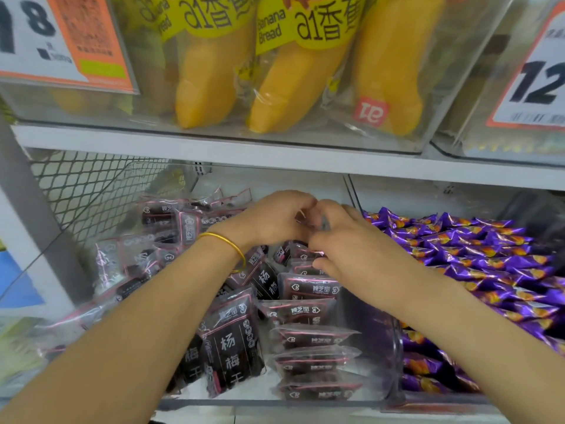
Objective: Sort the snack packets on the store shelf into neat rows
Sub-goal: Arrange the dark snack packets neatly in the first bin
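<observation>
Dark plum snack packets with pink trim fill a clear bin on the lower shelf. Several lie in a neat overlapping row [312,338] on the right side of the bin, and others sit jumbled at the left [162,237]. My left hand [275,218], with a gold bangle on its wrist, and my right hand [345,240] meet at the back of the bin. Both pinch one small packet [308,220] between their fingertips, mostly hidden by the fingers.
A clear divider [394,347] separates the plum bin from purple candy wrappers [477,255] on the right. The upper shelf holds yellow banana bread packs [284,81] in a clear box, with price cards [61,38] at both sides. Wire mesh [91,191] stands behind left.
</observation>
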`<state>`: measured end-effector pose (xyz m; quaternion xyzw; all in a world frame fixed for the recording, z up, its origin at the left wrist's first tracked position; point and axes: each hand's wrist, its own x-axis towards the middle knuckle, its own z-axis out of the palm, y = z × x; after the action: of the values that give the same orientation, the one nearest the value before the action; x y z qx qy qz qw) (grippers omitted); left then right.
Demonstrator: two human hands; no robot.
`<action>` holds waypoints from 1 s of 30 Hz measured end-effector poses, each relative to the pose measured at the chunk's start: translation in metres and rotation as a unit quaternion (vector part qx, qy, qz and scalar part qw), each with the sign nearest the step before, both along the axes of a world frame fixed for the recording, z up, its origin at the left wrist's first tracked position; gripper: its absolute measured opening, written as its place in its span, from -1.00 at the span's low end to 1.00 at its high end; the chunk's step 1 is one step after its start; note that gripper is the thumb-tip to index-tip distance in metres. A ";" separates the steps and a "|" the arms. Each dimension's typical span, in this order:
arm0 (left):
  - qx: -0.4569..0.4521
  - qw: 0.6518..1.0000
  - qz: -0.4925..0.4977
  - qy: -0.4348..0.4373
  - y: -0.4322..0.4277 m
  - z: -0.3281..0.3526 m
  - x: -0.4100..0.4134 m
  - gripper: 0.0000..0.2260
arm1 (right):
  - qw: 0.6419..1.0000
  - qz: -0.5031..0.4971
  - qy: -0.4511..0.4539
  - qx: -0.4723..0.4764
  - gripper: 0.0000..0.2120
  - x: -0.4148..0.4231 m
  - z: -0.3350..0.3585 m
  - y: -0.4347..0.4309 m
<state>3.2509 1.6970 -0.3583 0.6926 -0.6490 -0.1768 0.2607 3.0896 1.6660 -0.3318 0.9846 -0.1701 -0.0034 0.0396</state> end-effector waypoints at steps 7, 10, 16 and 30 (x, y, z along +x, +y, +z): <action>0.061 0.978 0.033 0.198 0.015 0.010 0.004 -0.69 | 0.992 -0.010 0.117 0.038 -0.71 0.019 0.011 -0.007; -0.033 0.993 0.094 0.065 0.031 0.019 0.010 -0.80 | 0.989 0.013 0.141 0.047 -0.87 0.024 0.011 -0.013; 0.204 0.934 0.132 -0.263 0.062 0.026 -0.005 -0.75 | 0.991 0.030 0.126 0.023 -0.76 0.016 0.003 -0.016; 0.229 0.951 0.159 -0.133 0.065 0.016 -0.019 -0.43 | 0.995 0.051 0.090 -0.011 -0.79 0.011 -0.002 -0.013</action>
<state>3.2314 1.7618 -0.3424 0.8450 -0.5014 -0.1834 0.0313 3.1008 1.6531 -0.3334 0.9872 -0.1151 -0.0884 0.0654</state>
